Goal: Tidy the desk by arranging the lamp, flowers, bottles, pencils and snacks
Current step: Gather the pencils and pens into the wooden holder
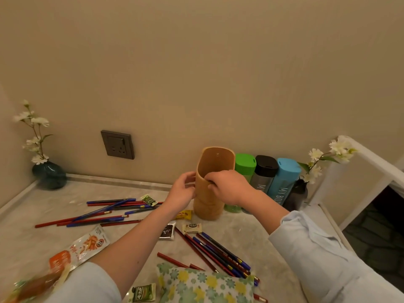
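Standing upright on the tabletop [32, 232] near the wall, a tan holder [211, 182] is gripped by both hands. The left hand [183, 191] curls around its left side; the right hand [229, 186] pinches the front rim, fingertips inside. Three bottles [265, 178] lean just right of it. Pencils [105, 212] lie scattered left and in front, among snack packets [80, 248]. Flower vases [49, 174] sit at both back corners.

desk [32, 217] marble | on it: pencils [105, 212], snacks [80, 248], bottles [264, 178], vases [49, 174]
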A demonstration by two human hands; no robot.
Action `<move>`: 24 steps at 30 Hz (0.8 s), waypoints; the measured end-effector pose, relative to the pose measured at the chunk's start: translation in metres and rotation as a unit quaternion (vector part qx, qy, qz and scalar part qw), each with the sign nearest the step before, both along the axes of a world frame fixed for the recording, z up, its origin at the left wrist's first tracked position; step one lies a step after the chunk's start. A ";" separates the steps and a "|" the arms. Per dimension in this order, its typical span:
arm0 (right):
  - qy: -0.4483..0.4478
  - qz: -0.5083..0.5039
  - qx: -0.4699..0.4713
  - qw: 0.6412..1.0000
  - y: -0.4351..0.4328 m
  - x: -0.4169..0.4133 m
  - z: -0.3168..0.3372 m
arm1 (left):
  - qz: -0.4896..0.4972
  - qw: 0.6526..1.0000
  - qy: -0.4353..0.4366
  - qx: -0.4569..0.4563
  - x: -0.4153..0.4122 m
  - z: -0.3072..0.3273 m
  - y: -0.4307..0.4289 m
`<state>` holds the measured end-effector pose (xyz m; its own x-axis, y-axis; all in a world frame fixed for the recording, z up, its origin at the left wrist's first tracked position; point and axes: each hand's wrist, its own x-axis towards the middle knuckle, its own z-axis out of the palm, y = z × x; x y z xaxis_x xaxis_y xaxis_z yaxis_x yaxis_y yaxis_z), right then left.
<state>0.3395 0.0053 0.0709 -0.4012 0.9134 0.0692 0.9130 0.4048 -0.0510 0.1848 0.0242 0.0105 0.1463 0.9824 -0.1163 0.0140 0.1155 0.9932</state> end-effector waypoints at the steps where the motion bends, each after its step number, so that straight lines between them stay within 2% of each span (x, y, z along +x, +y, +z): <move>1: 0.000 0.001 0.001 1.000 0.001 0.001 -0.003 | 0.001 1.000 -0.003 -0.003 0.001 -0.002 0.001; 14: 0.043 -0.010 0.005 0.999 0.003 -0.003 -0.017 | 0.007 1.000 -0.006 0.018 0.002 -0.008 0.004; 17: 0.101 -0.008 0.034 0.994 -0.004 -0.005 -0.017 | 0.021 0.999 0.027 0.028 0.001 -0.010 -0.004; 20: 0.211 -0.006 0.112 0.971 -0.023 -0.002 -0.023 | 0.069 0.995 0.064 0.039 0.003 -0.019 -0.019; 22: 0.276 -0.039 0.135 0.951 -0.043 0.000 -0.036 | 0.084 0.992 0.072 0.052 0.006 -0.030 -0.033; 24: 0.310 -0.092 0.118 0.939 -0.065 0.003 -0.057 | 0.060 0.991 0.099 0.067 0.010 -0.045 -0.052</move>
